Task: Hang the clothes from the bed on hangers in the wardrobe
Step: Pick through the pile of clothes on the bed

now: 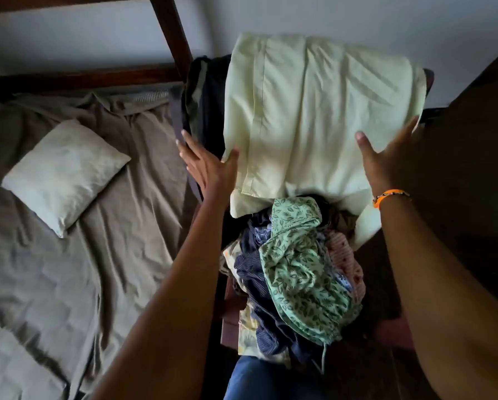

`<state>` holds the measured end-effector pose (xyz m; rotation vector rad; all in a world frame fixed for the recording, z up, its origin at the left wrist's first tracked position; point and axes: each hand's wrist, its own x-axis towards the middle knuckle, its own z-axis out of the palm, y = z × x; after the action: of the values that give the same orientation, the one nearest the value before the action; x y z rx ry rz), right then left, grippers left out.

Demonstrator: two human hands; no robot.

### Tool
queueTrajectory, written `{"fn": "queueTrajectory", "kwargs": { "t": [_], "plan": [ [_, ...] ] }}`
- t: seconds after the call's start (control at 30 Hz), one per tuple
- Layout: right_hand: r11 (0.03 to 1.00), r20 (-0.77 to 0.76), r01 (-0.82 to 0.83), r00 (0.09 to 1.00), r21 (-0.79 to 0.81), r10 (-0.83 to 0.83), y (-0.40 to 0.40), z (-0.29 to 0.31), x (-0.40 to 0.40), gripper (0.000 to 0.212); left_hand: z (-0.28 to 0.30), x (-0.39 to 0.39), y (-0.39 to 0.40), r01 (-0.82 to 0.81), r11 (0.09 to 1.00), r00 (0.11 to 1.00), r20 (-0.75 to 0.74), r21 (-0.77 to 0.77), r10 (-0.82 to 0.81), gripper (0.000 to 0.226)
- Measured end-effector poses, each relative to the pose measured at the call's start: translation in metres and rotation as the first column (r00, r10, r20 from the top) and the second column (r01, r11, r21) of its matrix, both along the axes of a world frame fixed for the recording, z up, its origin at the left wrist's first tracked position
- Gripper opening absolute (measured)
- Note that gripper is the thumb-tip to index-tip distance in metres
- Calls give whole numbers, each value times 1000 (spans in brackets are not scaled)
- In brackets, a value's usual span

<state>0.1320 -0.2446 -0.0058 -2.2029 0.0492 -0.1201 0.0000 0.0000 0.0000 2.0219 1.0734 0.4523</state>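
Bed (77,255), left half of frame: brown sheet, small pillow (64,174) on it.

Big pale green pillow (308,116), upper middle, on dark things beside bed.

Clothes pile (294,278), lower middle, under pillow's near edge; leafy green top uppermost.

Left hand (207,168) and right hand (386,160) flat on pillow sides, fingers wide, gripping nothing.

Risk: pillow may slip from flat hands and knock clothes to floor.
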Motion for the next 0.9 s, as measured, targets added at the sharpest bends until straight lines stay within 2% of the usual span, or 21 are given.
{"fn": "queueTrajectory", "kwargs": {
  "t": [0.1, 0.17, 0.23, 0.33, 0.4, 0.5, 0.57, 0.67, 0.73, 0.8, 0.83, 0.9],
  "plan": [
    [990, -101, -39, 993, 138, 54, 17, -9, 14, 104, -3, 14, 23, -89, 959, 995, -67, -271, 74, 127],
    [967, -167, -34, 983, 251, 78, 36, -13, 14, 105, -10, 20, 31, 18, 909, 1000, 27, -417, -8, 136],
    [937, -201, 24, 978, 350, 50, 53, -13, 12, 109, -12, 26, 26, 105, 873, 994, 74, -476, -80, 140],
    [880, -209, 71, 977, 469, 33, 65, -15, 14, 109, -26, 35, 26, 79, 881, 997, 55, -467, -60, 143],
    [862, -219, 67, 974, 502, 52, 72, -16, 16, 103, -38, 40, 30, 40, 880, 996, 90, -472, 3, 137],
    [831, -237, 66, 968, 552, 80, 78, -13, 20, 91, -23, 42, 18, 56, 873, 985, 170, -484, 31, 118],
    [819, -239, 33, 962, 573, 129, 79, -13, 23, 85, -16, 46, 1, 86, 865, 982, 188, -495, 10, 113],
    [777, -269, -5, 937, 629, 224, 80, -10, 28, 50, -15, 60, -20, 201, 826, 968, 237, -526, -85, 90],
    [761, -317, -62, 885, 646, 341, 85, -4, 33, 46, -7, 70, -25, 253, 777, 960, 248, -577, -128, 70],
    [768, -355, -121, 834, 629, 423, 90, 2, 38, 45, 0, 80, -21, 239, 745, 969, 205, -623, -139, 63],
    [767, -357, -136, 825, 627, 438, 92, 5, 40, 47, 0, 84, -17, 215, 746, 976, 156, -630, -150, 76],
    [744, -359, -123, 817, 657, 451, 92, 7, 40, 57, -2, 89, -9, 146, 792, 987, 37, -592, -154, 127]
  ]
}}
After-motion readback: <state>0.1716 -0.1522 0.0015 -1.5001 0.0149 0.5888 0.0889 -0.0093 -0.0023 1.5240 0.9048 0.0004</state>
